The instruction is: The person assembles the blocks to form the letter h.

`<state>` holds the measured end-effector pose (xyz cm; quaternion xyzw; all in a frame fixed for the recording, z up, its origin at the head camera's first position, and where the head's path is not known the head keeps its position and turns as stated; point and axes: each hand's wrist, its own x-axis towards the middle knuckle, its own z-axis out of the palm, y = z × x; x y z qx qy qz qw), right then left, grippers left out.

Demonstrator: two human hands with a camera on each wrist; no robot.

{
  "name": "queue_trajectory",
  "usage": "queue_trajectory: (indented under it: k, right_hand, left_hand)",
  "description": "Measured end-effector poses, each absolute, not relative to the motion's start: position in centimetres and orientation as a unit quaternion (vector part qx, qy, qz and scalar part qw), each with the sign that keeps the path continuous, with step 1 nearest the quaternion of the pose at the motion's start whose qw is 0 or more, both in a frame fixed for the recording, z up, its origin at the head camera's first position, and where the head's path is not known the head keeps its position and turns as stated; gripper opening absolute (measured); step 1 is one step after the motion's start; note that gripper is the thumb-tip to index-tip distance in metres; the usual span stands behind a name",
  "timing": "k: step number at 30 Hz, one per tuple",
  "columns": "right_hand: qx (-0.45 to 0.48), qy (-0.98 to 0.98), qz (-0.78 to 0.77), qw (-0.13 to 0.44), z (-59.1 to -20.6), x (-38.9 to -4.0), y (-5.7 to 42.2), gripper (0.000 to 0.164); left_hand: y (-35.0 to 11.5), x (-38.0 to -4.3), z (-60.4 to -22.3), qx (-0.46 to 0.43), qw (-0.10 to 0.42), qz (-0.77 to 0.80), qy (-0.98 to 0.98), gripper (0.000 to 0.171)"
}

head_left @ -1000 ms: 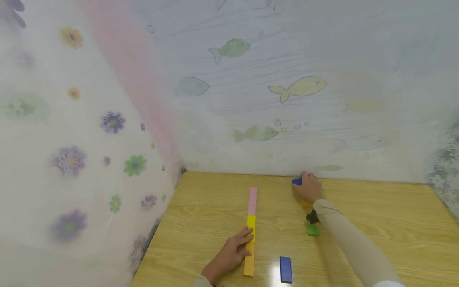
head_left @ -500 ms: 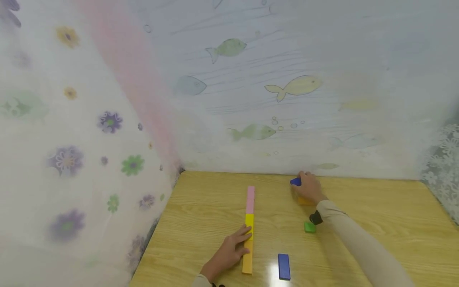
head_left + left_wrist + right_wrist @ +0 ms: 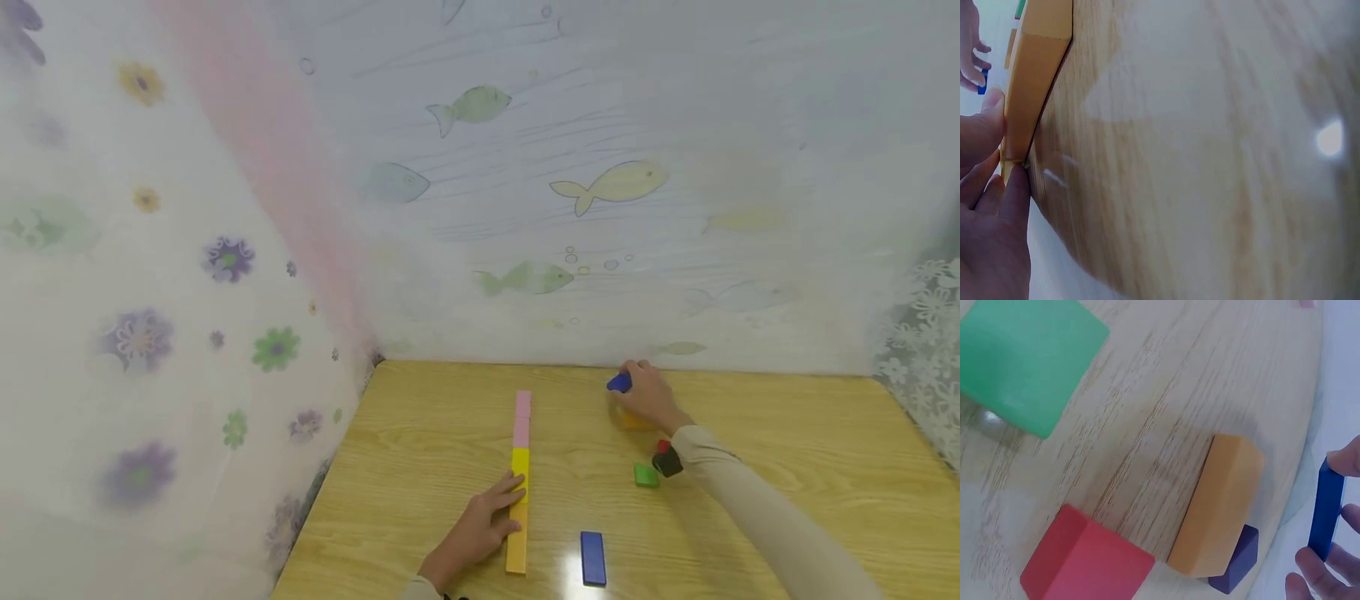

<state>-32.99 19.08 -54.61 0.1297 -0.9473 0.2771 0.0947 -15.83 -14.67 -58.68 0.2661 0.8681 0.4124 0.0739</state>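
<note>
A straight row runs away from me in the head view: an orange block [image 3: 517,540], a yellow block [image 3: 521,460] and pink blocks [image 3: 522,417]. My left hand [image 3: 474,527] rests on it from the left, with extended fingers across the yellow block and the thumb on the orange one. At the table's far edge my right hand [image 3: 649,395] pinches a blue block [image 3: 1325,509] between thumb and fingers, raised off the tabletop. Below that hand lie another orange block [image 3: 1215,509], a purple block [image 3: 1235,562], a red block [image 3: 1088,562] and a green block [image 3: 1029,359].
Flat on the wood-grain table [image 3: 420,450], right of the row, lies a dark blue block [image 3: 593,558]. A wall covering [image 3: 480,217] printed with fish stands along the back edge. A flowered one [image 3: 172,375] borders the left side.
The right hand has barely moved and still holds the blue block. Its forearm has shifted slightly, so part of the red block now shows beside the wrist. The left hand stays on the row.
</note>
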Motion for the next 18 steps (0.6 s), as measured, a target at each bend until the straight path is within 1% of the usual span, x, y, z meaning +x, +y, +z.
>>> queue_trajectory:
  k: [8,14,18]
  right_hand:
    - [0.147,-0.938,0.300,0.095,-53.5,-31.9,19.2,0.042]
    - [0.165,-0.932,0.313,0.083,-52.4,-31.1,18.8,0.041]
    - [0.174,-0.929,0.317,0.084,-52.3,-30.7,18.8,0.040]
  left_hand:
    - [-14.7,-15.7,-58.5,0.264,0.081,0.413,0.868,0.048]
    - [-14.7,-15.7,-58.3,0.263,0.084,0.412,0.868,0.048]
    - [-14.6,-15.6,-58.2,0.261,0.084,0.416,0.867,0.048]
